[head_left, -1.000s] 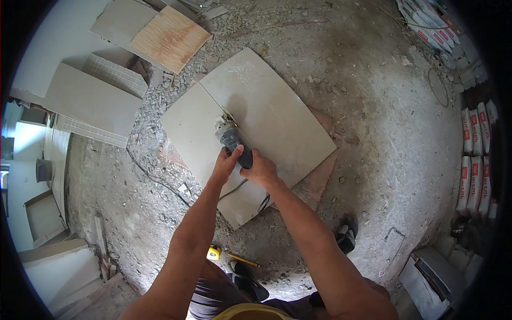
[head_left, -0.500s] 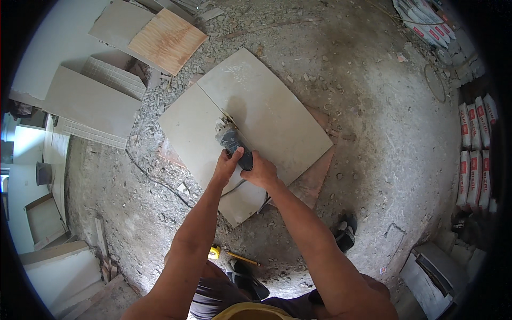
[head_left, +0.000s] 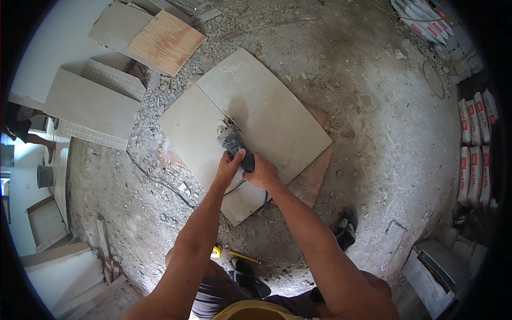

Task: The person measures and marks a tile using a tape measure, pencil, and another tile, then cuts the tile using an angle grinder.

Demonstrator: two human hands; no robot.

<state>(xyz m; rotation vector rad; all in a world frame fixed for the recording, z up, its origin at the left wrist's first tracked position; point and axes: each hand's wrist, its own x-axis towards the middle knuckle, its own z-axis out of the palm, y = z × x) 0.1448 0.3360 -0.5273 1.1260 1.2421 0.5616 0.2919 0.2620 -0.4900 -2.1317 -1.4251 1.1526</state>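
Note:
A dark angle grinder (head_left: 234, 143) is held between both hands, its head pointing away from me over a large beige tile (head_left: 277, 106). My left hand (head_left: 229, 165) is closed round the left side of the grinder's body, thumb on top. Closed on its rear end is my right hand (head_left: 261, 172). A thin straight cut line runs from the tile's far left edge to the grinder's head. Whether the disc is spinning I cannot tell. The black power cord (head_left: 160, 178) trails from beneath my hands and off to the left across the floor.
Beneath the tile shows a reddish board (head_left: 314, 184). A yellow tape measure (head_left: 216, 252) and a pencil (head_left: 244, 257) lie by my feet. Rubble, spare tiles (head_left: 93, 104) and a plywood piece (head_left: 166, 42) are at the far left, stacked bags (head_left: 474, 176) at right.
The grinder and both hands have shifted very slightly toward me along the cut line. Another person's leg has come into view at the far left edge.

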